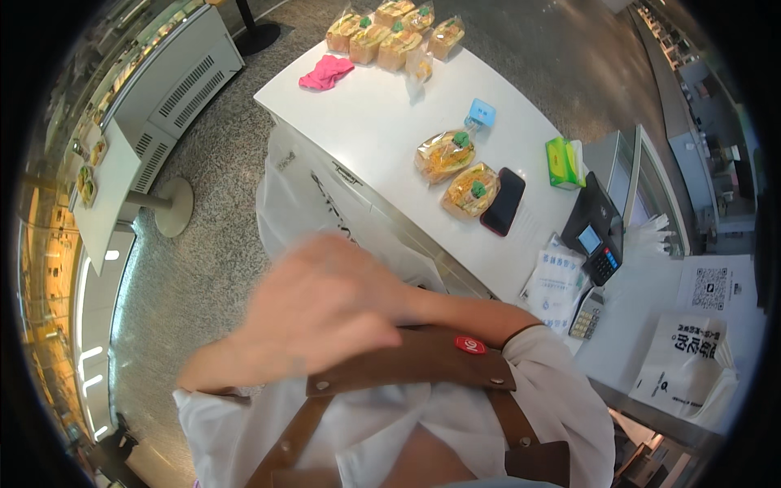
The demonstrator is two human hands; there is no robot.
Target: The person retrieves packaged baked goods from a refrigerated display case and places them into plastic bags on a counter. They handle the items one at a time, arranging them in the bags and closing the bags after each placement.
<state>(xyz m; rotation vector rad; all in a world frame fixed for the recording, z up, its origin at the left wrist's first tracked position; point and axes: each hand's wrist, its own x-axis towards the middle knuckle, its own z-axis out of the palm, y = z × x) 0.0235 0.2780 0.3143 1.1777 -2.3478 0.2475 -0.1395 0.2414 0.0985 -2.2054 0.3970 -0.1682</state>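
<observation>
My left hand [323, 344] and my right hand [332, 274] overlap before my chest, both blurred. Their fingers are mostly hidden, so I cannot tell whether they hold anything. Just beyond them, a white plastic bag [280, 177] with dark writing hangs along the front side of the white counter [360, 128]. On the counter top, two wrapped sandwiches, one farther [444, 160] and one nearer [467, 194], lie beside a dark smartphone [505, 201]. A light blue sign stand [481, 114] is right behind them.
Several wrapped sandwiches [399, 49] and a pink cloth [326, 72] occupy the far end. To the right are a green tissue pack [564, 161], a payment terminal [595, 235], a bag packet [552, 280], a calculator [587, 313] and paper bags [677, 360]. A small side table [110, 189] stands left.
</observation>
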